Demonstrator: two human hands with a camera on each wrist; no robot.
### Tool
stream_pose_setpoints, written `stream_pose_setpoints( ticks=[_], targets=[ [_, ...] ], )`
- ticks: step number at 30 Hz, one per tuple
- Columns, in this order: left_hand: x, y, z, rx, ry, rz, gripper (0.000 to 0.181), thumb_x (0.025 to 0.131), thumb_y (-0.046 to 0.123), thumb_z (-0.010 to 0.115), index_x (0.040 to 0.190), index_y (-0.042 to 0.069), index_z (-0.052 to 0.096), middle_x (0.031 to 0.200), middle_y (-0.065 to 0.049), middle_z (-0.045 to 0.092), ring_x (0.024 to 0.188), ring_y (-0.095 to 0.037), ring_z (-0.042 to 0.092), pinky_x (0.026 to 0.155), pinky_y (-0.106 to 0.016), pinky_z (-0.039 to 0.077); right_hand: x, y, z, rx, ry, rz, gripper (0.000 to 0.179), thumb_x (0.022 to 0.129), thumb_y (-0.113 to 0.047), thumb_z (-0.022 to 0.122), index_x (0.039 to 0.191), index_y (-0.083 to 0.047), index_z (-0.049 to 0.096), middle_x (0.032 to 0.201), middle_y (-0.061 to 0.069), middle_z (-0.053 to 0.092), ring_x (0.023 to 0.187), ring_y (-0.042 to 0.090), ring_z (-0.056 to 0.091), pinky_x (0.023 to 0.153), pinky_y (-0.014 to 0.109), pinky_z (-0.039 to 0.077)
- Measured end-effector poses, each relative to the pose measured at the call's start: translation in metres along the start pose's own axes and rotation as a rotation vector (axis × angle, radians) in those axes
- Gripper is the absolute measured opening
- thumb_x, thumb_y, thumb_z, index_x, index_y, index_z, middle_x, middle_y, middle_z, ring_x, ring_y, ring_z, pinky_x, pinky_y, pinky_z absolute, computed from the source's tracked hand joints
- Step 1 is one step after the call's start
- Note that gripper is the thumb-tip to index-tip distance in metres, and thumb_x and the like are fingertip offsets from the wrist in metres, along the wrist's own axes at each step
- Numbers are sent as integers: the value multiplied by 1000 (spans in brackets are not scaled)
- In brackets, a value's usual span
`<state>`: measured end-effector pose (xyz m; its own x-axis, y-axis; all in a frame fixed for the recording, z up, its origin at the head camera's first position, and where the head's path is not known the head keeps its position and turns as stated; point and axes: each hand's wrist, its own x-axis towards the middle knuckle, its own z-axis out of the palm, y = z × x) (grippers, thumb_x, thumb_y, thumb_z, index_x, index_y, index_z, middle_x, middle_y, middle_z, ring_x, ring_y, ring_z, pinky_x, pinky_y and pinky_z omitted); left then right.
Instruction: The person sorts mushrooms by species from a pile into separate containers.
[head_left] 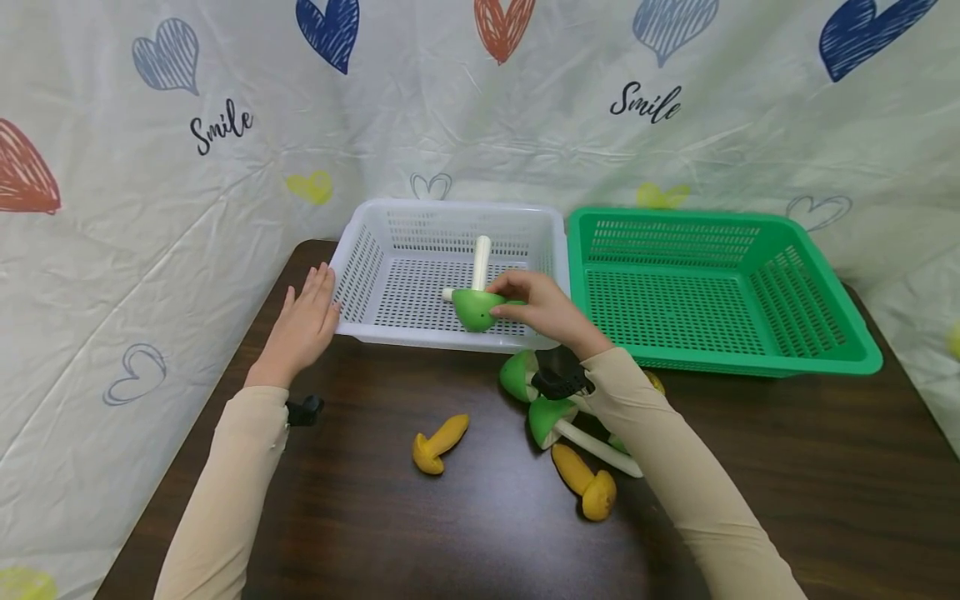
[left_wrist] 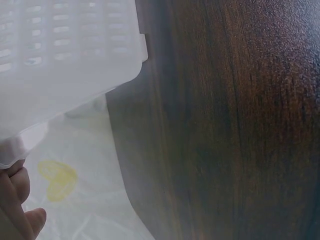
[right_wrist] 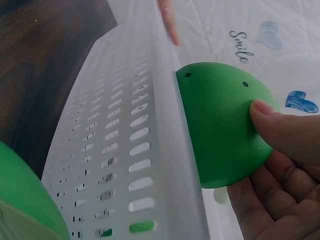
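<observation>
My right hand (head_left: 536,304) pinches the green cap of a toy mushroom (head_left: 475,311) between thumb and fingers, over the front part of the white basket (head_left: 450,337). Its white stem points away from me. A second white stem end (head_left: 447,294) shows just left of the cap, partly hidden behind it. In the right wrist view the smooth green cap (right_wrist: 225,130) with small dark dots stands above the basket's rim. My left hand (head_left: 303,321) rests with straight fingers against the basket's left rim; the left wrist view catches only some fingers (left_wrist: 20,195) by its edge.
A green basket (head_left: 720,362) stands right beside the white one. On the dark table (head_left: 360,500) lie a yellow mushroom (head_left: 440,444), another yellow one (head_left: 585,483), and green-capped mushrooms (head_left: 551,419) partly under my right forearm. A printed cloth (head_left: 450,108) hangs behind.
</observation>
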<state>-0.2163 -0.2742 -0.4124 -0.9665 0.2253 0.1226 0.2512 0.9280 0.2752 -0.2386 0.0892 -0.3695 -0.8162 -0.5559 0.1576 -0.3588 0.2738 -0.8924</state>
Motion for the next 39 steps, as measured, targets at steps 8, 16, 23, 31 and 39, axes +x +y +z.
stream_pose_setpoints(
  ticks=[8, 16, 23, 31, 39],
  targets=[
    [1, 0, 0, 13, 2, 0, 58, 101, 25, 33, 148, -5, 15, 156, -17, 10, 143, -30, 6, 109, -60, 9, 8, 1, 6, -33, -3, 28, 20, 85, 2, 67, 104, 4, 64, 105, 16, 63, 98, 27, 62, 87, 40, 48],
    [1, -2, 1, 0, 0, 0, 58, 102, 25, 32, 148, -5, 14, 155, -19, 11, 143, -31, 5, 110, -59, 5, 14, 9, 9, -200, -72, 33, 17, 85, 0, 67, 102, 1, 66, 101, 12, 67, 97, 24, 64, 86, 37, 49],
    [1, 0, 1, -5, -8, -11, 58, 101, 24, 33, 148, -5, 14, 155, -19, 10, 143, -30, 4, 110, -58, 4, 14, 11, 13, -289, -67, 52, 18, 84, 2, 67, 102, 0, 66, 102, 12, 67, 97, 24, 64, 84, 36, 50],
    [1, 0, 1, -3, -5, -8, 58, 102, 24, 32, 148, -5, 13, 155, -18, 10, 143, -31, 4, 110, -58, 5, 13, 12, 11, -304, -25, 91, 21, 83, 3, 67, 104, -1, 69, 104, 12, 67, 101, 25, 63, 86, 36, 49],
    [1, 1, 1, -2, -10, -9, 58, 101, 24, 33, 148, -5, 13, 155, -19, 10, 143, -31, 4, 110, -58, 3, 9, 13, 10, -253, 15, 147, 23, 82, -4, 72, 104, -2, 69, 105, 11, 68, 103, 25, 63, 87, 36, 49]
  ],
)
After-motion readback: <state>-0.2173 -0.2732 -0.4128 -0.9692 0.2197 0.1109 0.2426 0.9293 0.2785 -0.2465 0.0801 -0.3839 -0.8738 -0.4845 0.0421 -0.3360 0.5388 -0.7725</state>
